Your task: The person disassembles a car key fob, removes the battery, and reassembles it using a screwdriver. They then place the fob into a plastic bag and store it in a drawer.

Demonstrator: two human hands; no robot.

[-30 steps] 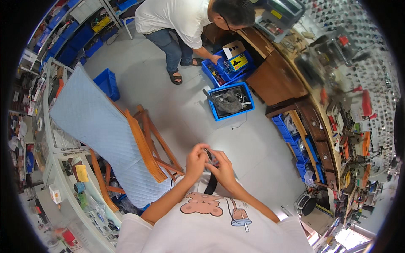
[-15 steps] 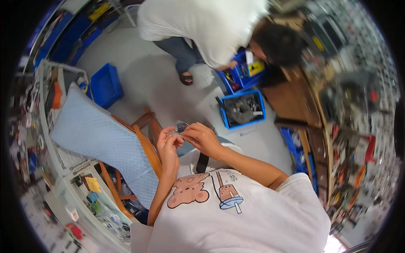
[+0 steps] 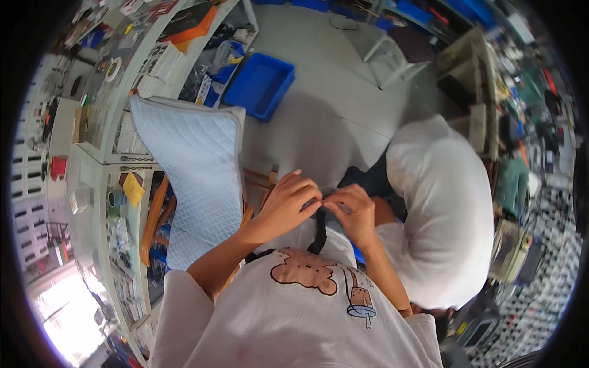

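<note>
Head view: workshop w/ a pale grey concrete floor (image 3: 319, 92), crowded shelving along my left and more racks of parts on the far right. A blue rectangular plastic bin (image 3: 260, 84) sits on the floor near the shelves, top centre. Just left of my hands a pale blue quilted fabric cushion (image 3: 197, 178) hangs over an orange wooden folding chair (image 3: 154, 214); chair frame pokes out below and beside the cushion.

My left hand (image 3: 283, 205) & right hand (image 3: 351, 211) are held close together in front of my chest, fingertips nearly meeting. Both pinch a small dark item (image 3: 323, 197) between them; too small and covered by fingers to tell what it is. A black strap (image 3: 318, 232) runs from that spot down onto my white printed t-shirt (image 3: 294, 306), so the item sits right at the strap's upper end, between the two hands, above my chest.

Another person in a white shirt (image 3: 442, 208) is bent over just to my right, back toward the camera, near my right forearm. Their hands aren't visible.
</note>
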